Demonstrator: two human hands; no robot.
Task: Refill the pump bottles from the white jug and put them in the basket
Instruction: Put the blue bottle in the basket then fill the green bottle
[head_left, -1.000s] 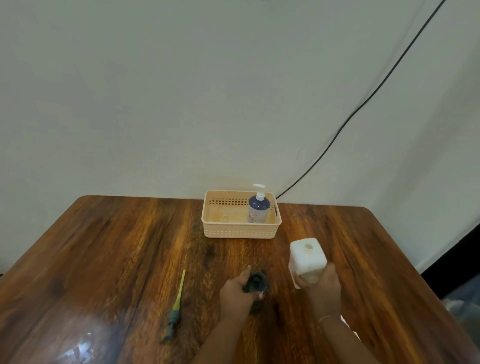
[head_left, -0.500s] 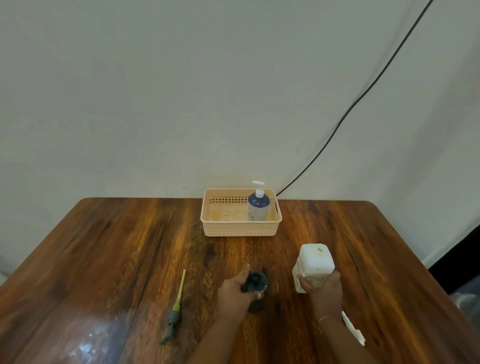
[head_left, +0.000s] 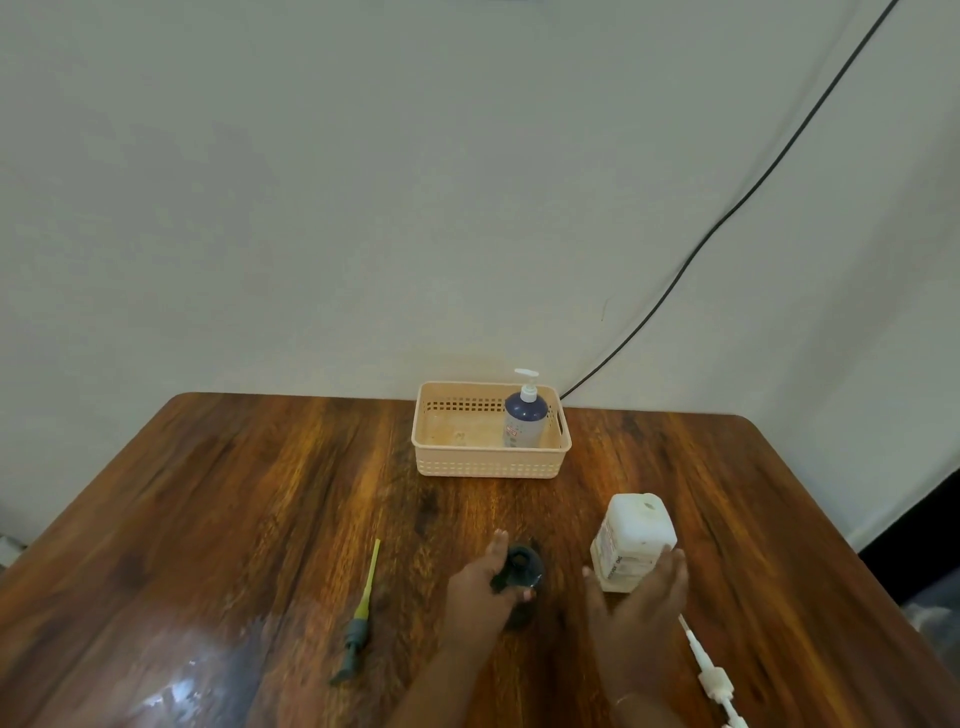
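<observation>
The white jug (head_left: 635, 543) stands upright on the desk (head_left: 249, 509) at about four o'clock from the desk's middle, its cap off and the small round mouth showing in its top. A label with dark print runs down its near face, too blurred to read. The right hand (head_left: 641, 603) is just at the jug's near side with the fingers spread and loose; the fingertips seem to touch its lower wall, but nothing is clasped.

At nine o'clock from the jug, close by, stands a dark pump bottle (head_left: 519, 569) with its neck open and no pump fitted. What is inside cannot be told. The left hand (head_left: 480, 590) is wrapped around this bottle's left side, thumb raised beside the neck.

At eight o'clock from the dark bottle, well apart, a pump with a yellow tube (head_left: 360, 610) lies flat on the wood, its grey head toward the near edge. At five o'clock from the jug a white pump (head_left: 709, 673) lies along the desk, running off the bottom of the view.

At twelve o'clock, near the far edge, sits the beige basket (head_left: 488, 470) with slotted walls. In its right end a blue pump bottle (head_left: 523, 423) stands upright with a white pump on top; its label has a small red mark but is unreadable. The rest of the basket holds nothing.

A black cable (head_left: 727, 218) runs down the wall behind.
</observation>
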